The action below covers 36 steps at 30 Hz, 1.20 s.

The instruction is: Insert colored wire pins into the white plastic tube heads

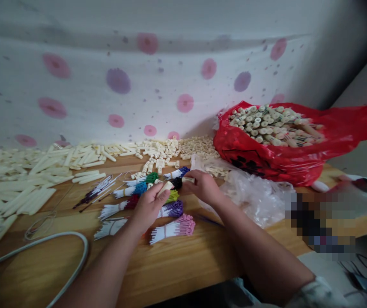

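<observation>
So the backdrop here is a white sheet with pink and purple spots [119,81], and in front of it there's a wooden table [170,267] that's pretty loaded. Using the red plastic bag [244,149] as the landmark: it sits open, stuffed with cream cylindrical parts [260,122]. Both hands are left of it and closer to the camera. The left hand [151,206], the one further from the bag, has its thumb and fingers closed on a cream tube [165,188]. The right hand [206,187], nearer the bag, has its fingertips pinched on a small cream piece [188,180]; can't really make out its shape. Around the hands, also left of the bag, are bundles of thin white sticks with coloured heads, like the pink-headed bundle [186,225] and the purple-headed bundle [173,208]. Right in front of the bag there's a crumpled clear plastic bag [250,194]. Just left of the red one, small slotted cream pieces [160,164] are spread by the sheet, and far left of it there's a big heap of long cream tubes [29,200].
</observation>
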Available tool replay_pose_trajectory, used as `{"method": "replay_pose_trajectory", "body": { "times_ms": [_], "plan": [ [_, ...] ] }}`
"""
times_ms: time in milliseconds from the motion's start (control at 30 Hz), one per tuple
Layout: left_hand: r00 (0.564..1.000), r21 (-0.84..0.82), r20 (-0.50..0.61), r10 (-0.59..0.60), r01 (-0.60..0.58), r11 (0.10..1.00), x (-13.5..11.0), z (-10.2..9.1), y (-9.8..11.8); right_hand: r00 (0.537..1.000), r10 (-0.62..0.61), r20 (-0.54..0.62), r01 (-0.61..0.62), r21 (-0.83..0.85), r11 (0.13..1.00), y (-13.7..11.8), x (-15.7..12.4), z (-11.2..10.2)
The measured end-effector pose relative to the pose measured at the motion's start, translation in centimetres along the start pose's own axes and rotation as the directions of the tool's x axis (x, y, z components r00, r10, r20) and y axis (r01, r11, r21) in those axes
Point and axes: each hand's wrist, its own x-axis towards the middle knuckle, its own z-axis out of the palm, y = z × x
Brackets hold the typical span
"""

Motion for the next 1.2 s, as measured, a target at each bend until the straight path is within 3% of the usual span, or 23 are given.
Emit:
{"method": "replay_pose_trajectory", "body": {
  "times_ms": [100,167,367,600,733,800,867,933,1033,1200],
  "plan": [
    [0.985,0.323,0.002,0.171,-0.162,0.932,0.2,0.0,-0.6,0.979,-0.189,-0.081,0.205,0.348,0.915,-0.6,-0.5,-1.6],
    [0.968,0.426,0.029,0.248,-0.237,0.873,0.2,0.0,-0.8,0.973,-0.226,-0.047,0.225,0.420,0.879,-1.1,-0.8,-2.0],
    [0.941,0.554,0.107,0.320,-0.324,0.767,-0.3,-0.3,-0.3,0.967,-0.240,0.090,0.185,0.404,0.896,-1.8,-1.3,-2.5],
    [0.919,0.492,0.178,0.353,-0.394,0.776,-0.7,-0.3,0.4,0.944,-0.267,0.196,0.180,0.371,0.911,-1.9,-1.6,-3.3],
    [0.913,0.551,0.223,0.341,-0.407,0.729,-0.9,-0.1,0.5,0.932,-0.229,0.280,0.088,0.438,0.895,-1.5,-1.6,-3.2],
    [0.908,0.545,0.257,0.331,-0.419,0.726,-1.0,0.1,0.7,0.941,-0.228,0.250,0.019,0.634,0.773,-1.7,-1.6,-2.8],
    [0.898,0.526,0.307,0.317,-0.437,0.730,-1.3,0.6,1.0,0.967,-0.203,0.153,-0.006,0.812,0.583,-2.2,-1.5,-2.1],
    [0.887,0.513,0.344,0.307,-0.452,0.730,-1.6,1.1,1.4,0.989,-0.137,0.057,0.012,0.888,0.459,-3.0,-1.5,-1.3],
    [0.882,0.510,0.341,0.327,-0.465,0.724,-2.0,1.8,1.7,0.996,-0.090,0.011,0.030,0.895,0.446,-3.6,-1.5,-0.6],
    [0.887,0.540,0.323,0.331,-0.460,0.705,-2.2,2.5,2.1,0.991,-0.132,-0.025,0.092,0.847,0.523,-3.5,-1.7,-0.8]
  ]
}}
